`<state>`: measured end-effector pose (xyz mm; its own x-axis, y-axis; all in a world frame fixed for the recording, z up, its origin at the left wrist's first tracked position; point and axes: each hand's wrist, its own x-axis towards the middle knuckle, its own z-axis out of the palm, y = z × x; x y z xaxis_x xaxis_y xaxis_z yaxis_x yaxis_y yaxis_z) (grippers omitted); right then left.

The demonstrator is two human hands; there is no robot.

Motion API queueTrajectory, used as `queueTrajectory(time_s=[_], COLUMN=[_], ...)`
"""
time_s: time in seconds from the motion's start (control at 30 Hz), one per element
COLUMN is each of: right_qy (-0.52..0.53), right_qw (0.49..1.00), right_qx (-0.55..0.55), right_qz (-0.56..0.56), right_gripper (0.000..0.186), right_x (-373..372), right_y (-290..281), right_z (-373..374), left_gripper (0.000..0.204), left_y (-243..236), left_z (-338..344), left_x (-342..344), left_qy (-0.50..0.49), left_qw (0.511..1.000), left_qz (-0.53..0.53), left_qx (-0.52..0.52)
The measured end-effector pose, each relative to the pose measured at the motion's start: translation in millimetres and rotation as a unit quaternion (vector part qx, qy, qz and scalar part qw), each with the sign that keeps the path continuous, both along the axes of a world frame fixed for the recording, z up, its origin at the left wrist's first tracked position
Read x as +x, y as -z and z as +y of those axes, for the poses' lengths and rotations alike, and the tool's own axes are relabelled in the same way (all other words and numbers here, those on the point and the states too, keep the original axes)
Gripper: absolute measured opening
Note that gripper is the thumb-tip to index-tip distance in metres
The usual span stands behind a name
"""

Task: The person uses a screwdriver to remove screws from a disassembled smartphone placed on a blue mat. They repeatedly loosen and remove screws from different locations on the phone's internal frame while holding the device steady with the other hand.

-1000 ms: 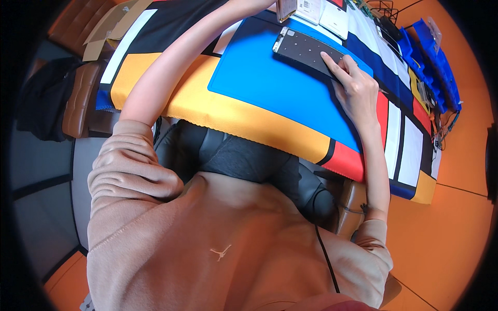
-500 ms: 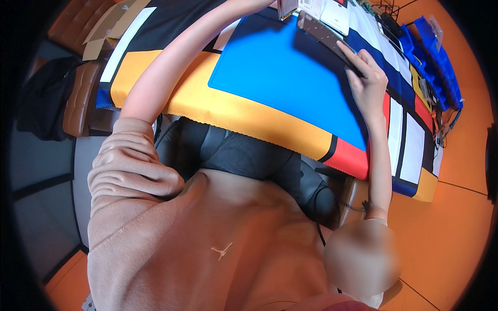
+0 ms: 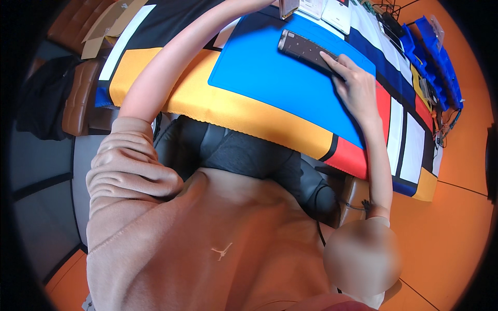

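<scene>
Blue matting [image 3: 270, 78] covers the middle of our counter [image 3: 410, 150], which is otherwise patched in orange, white, black and red; seen from the head camera, a dark, flat, oblong device [image 3: 303, 47] lies on the far part of that mat, slanting away to the right; our right hand [image 3: 355, 85] rests at its near right end, fingers [image 3: 332, 58] stretched out and laid flat on the top face, not curled round it, so the hand is open and pressing rather than gripping; our left hand runs out of the picture at the top edge, and we cannot tell how far open it is, though a slim pale slab [image 3: 288, 7] shows just where it leaves; white flat pieces [image 3: 336, 9] lie beyond the device, blue bins [image 3: 434, 57] stand along the right side, and a folded cardboard piece [image 3: 106, 28] sits at the far left; to steady the device well, we judge it best to keep the fingertips low and spread, press straight down so it does not skate on the mat, and hold the wrist clear of the white pieces behind.
</scene>
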<state>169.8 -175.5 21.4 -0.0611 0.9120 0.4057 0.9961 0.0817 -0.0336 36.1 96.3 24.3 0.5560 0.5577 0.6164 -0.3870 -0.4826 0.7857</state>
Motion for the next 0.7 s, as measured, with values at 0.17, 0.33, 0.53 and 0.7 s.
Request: queueTrajectory(time_s=[0.17, 0.33, 0.53, 0.7], right_qy=[0.008, 0.055, 0.027, 0.002], right_qw=[0.987, 0.904, 0.891, 0.875], right_qx=[0.063, 0.151, 0.120, 0.089], right_qz=[0.145, 0.396, 0.437, 0.477], right_gripper=[0.054, 0.028, 0.030, 0.032], right_x=[12.3, 28.1, 30.6, 27.3], right_y=[-3.2, -2.7, 7.8, 0.1], right_z=[4.0, 7.3, 10.8, 11.8], left_gripper=[0.014, 0.013, 0.012, 0.011], left_y=[-2.5, -5.1, -8.4, 0.3], left_z=[4.5, -1.1, -6.7, 5.4], left_x=[-7.3, -7.0, -7.7, -0.9], left_qy=[0.044, 0.021, 0.027, 0.069], left_qw=[0.998, 0.999, 0.999, 0.995], left_qz=[-0.005, 0.008, 0.017, 0.028], left_qx=[0.052, 0.026, 0.027, -0.070])
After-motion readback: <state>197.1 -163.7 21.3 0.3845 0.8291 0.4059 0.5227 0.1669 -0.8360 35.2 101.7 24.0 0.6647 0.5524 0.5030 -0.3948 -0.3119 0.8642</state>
